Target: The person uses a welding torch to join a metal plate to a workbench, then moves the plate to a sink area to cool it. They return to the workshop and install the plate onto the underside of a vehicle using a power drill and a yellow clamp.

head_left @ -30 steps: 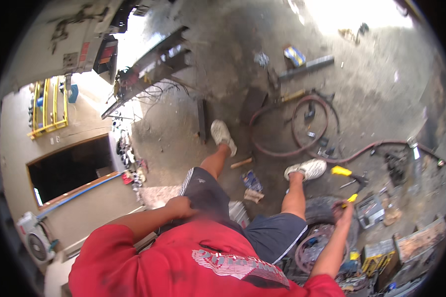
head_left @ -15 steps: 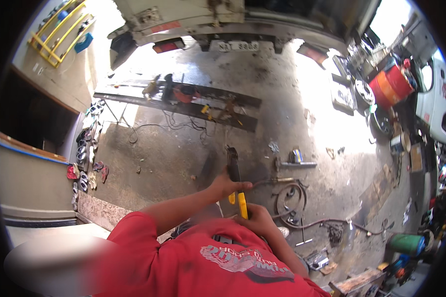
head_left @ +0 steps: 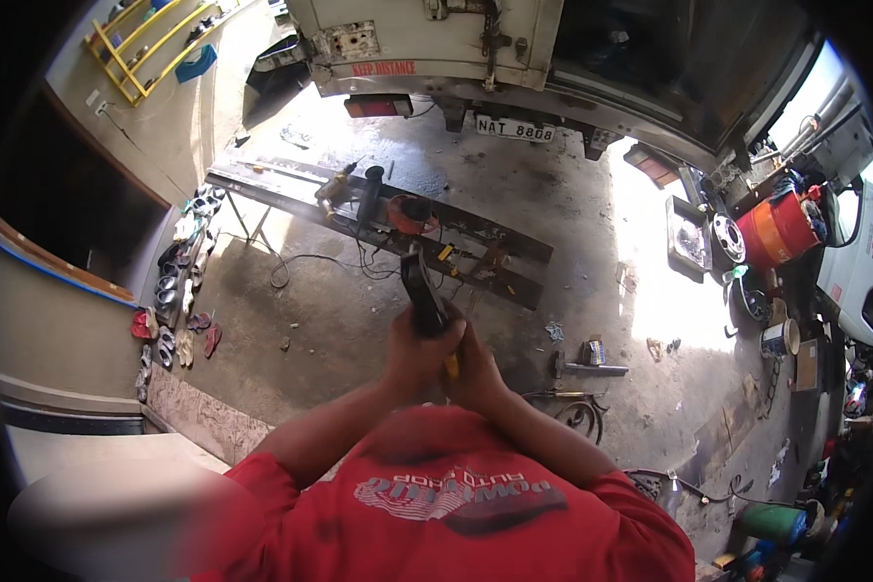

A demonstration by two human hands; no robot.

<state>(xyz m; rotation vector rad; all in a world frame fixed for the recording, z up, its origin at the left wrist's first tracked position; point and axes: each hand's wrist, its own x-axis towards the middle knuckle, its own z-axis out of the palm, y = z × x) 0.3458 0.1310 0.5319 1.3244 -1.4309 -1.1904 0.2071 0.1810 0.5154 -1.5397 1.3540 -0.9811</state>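
In front of my chest I hold a long black tool with yellow handles, which looks like large pliers or a cutter; its exact kind is not clear. My left hand is closed around its black body. My right hand is closed beside and just below the left, with a bit of yellow handle showing between the hands. The tool's black head points up and away from me, toward a low metal bench. Most of the grip is hidden by my fingers.
On the bench are a yellow power drill and an orange, round-topped thing, with cables hanging below. A truck's rear stands beyond it. Shoes line the left wall; a hammer and hose lie right. A red drum stands farther right.
The tool has risen and tilted leftward. My right hand has come up next to my left, which now wraps the black body. The view has shifted, bringing more of the truck into sight.
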